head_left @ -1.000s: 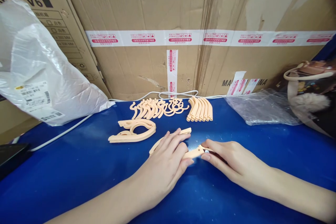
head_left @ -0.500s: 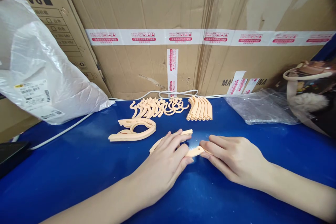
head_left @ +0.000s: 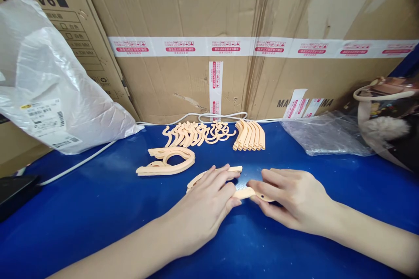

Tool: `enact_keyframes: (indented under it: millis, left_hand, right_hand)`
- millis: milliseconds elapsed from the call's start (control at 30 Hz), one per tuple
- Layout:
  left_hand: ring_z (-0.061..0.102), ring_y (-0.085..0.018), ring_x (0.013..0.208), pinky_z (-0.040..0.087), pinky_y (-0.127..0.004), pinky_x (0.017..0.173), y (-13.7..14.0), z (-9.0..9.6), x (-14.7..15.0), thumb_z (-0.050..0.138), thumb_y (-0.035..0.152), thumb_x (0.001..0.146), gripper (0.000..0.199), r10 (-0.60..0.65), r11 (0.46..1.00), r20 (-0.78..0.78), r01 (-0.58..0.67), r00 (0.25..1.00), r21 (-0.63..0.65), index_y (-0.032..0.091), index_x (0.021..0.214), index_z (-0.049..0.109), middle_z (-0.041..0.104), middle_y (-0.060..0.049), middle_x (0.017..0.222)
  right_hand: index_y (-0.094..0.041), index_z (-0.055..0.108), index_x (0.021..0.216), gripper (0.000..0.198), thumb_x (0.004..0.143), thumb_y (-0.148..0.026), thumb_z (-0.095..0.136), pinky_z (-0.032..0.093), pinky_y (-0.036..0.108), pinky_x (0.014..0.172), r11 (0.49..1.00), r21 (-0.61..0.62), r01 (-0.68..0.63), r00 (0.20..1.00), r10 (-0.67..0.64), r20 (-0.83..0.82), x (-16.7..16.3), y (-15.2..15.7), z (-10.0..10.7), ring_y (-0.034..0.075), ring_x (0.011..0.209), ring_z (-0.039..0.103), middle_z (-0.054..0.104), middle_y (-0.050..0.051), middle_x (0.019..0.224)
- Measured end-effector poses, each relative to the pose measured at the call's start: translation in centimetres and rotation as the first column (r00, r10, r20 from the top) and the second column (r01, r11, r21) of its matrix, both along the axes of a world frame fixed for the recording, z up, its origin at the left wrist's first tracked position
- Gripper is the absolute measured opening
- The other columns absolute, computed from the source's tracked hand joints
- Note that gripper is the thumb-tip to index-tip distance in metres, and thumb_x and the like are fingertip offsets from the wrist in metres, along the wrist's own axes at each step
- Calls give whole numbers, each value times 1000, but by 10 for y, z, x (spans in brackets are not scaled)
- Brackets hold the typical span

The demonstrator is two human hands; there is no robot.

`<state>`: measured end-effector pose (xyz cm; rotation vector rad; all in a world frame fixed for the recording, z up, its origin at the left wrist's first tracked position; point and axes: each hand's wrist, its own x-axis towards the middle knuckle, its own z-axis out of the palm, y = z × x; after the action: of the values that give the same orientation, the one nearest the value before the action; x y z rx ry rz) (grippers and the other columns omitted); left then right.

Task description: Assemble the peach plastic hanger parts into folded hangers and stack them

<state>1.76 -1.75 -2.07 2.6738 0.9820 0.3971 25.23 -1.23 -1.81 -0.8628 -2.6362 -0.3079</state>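
Note:
My left hand (head_left: 209, 209) is closed over a beige plastic folding hanger (head_left: 245, 192), pressing it near the blue table top. One hanger arm shows beyond the fingers, and another end sticks out past the thumb towards the right. My right hand (head_left: 291, 200) pinches a small flat beige piece with a dark hole (head_left: 266, 198) against that right end. Whether the two are joined, I cannot tell. Most of the hanger is hidden under my left hand. Behind it to the left lies a folded beige hanger (head_left: 170, 163).
At the back lie a pile of beige hooks (head_left: 196, 133) and a row of curved hanger arms (head_left: 250, 135). A clear plastic bag (head_left: 327, 135) rests to the right, a white padded mailer (head_left: 65, 83) to the left. Cardboard boxes (head_left: 183, 83) and a white cable (head_left: 78, 163) border the table.
The right end of the hanger has turned, so its hole no longer shows. More of the small holed piece is visible below my right fingers. My left hand has barely moved.

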Motion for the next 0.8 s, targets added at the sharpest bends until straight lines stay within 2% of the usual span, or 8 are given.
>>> enact_keyframes:
  millis: [100, 200, 367, 433, 500, 567, 633, 800]
  left_hand:
    - [30, -20, 139, 23, -45, 116, 1, 2, 0, 31, 27, 102, 24, -9, 1000, -9, 9, 1000, -12, 19, 100, 54, 44, -5, 143]
    - [31, -19, 139, 22, -44, 117, 3, 8, -2, 32, 33, 101, 26, -7, 998, 5, 7, 1000, -65, 21, 99, 55, 43, -4, 145]
    - [33, -22, 138, 25, -52, 113, 9, 16, -9, 37, 30, 98, 20, 57, 984, 36, -50, 998, -171, 24, 94, 55, 40, 0, 148]
    - [31, -22, 139, 28, -50, 112, 11, 16, -12, 44, 21, 92, 12, 73, 981, 50, -63, 996, -182, 24, 95, 56, 38, 0, 149]
    - [30, -22, 139, 32, -46, 110, 12, 14, -14, 48, 11, 83, 20, 77, 979, 76, -61, 994, -193, 24, 96, 56, 37, -1, 150]
    - [32, -21, 138, 37, -42, 107, 14, 11, -15, 48, 7, 79, 27, 84, 976, 117, -58, 990, -209, 25, 97, 56, 37, -1, 149]
    - [36, -21, 136, 43, -37, 102, 15, 9, -16, 48, 8, 81, 27, 95, 973, 165, -56, 982, -225, 25, 101, 56, 40, -2, 147]
    - [50, -20, 123, 43, -36, 100, 19, 6, -15, 52, 18, 89, 15, 119, 981, 254, -74, 960, -179, 25, 102, 56, 55, -2, 126]
  right_hand:
    - [-18, 61, 94, 25, 97, -29, 38, 31, 28, 51, 1000, -7, -17, 1000, 17, -4, -1, 1, -1, 14, 54, 47, 51, 0, 67]
    - [-18, 57, 86, 21, 95, -27, 40, 32, 27, 53, 983, -177, -46, 999, 45, -7, -1, 2, 3, 13, 56, 46, 52, -1, 69]
    - [-19, 54, 84, 7, 87, -20, 48, 36, 26, 60, 892, -444, -79, 997, 73, -31, 0, 1, 19, 14, 66, 48, 53, 0, 75]
    - [-20, 56, 87, 6, 88, -19, 50, 41, 27, 70, 848, -522, -94, 996, 85, -40, 1, 1, 26, 15, 78, 52, 55, 2, 86]
    - [-23, 59, 94, 10, 92, -22, 50, 42, 30, 85, 805, -583, -105, 994, 93, -50, 3, 1, 32, 17, 99, 52, 55, 4, 106]
    - [-27, 62, 101, 16, 96, -27, 47, 38, 33, 98, 786, -611, -96, 995, 90, -41, 5, 2, 35, 19, 119, 42, 48, 4, 123]
    - [-30, 63, 105, 19, 97, -29, 45, 35, 35, 103, 785, -616, -66, 997, 73, -14, 6, 2, 36, 20, 128, 35, 45, 3, 129]
    - [-26, 62, 106, 24, 90, -15, 48, 41, 32, 95, 801, -592, -91, 996, 89, -32, 5, 0, 29, 18, 110, 51, 54, 4, 119]
